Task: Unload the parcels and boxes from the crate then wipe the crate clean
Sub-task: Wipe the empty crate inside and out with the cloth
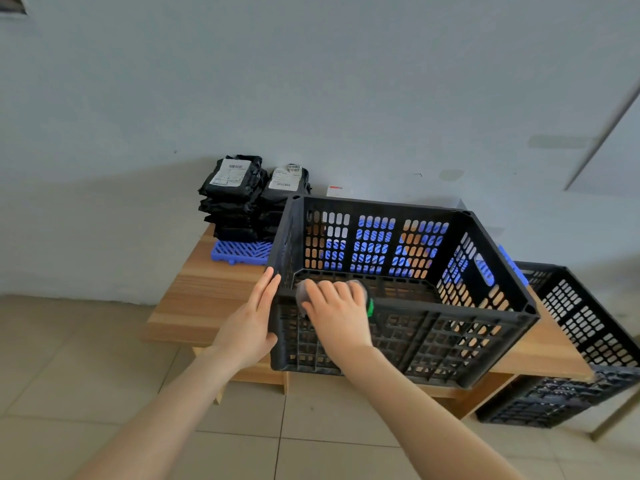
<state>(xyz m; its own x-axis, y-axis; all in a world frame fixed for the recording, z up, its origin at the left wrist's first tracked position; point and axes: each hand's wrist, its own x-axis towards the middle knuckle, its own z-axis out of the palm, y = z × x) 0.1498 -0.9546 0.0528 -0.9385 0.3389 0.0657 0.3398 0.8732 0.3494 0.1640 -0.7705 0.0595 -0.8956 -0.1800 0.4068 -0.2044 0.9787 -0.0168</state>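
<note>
Grey wall (311, 81), tiled floor (69, 358) (beige)

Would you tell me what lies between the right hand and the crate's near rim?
In the head view, a grey cloth with a green tag sits under the right hand, pressed on the crate rim.

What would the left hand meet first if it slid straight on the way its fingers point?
Probably nothing soon: the left hand lies flat along the black crate wall; farther on sits the blue pallet, though depth is unclear.
</note>
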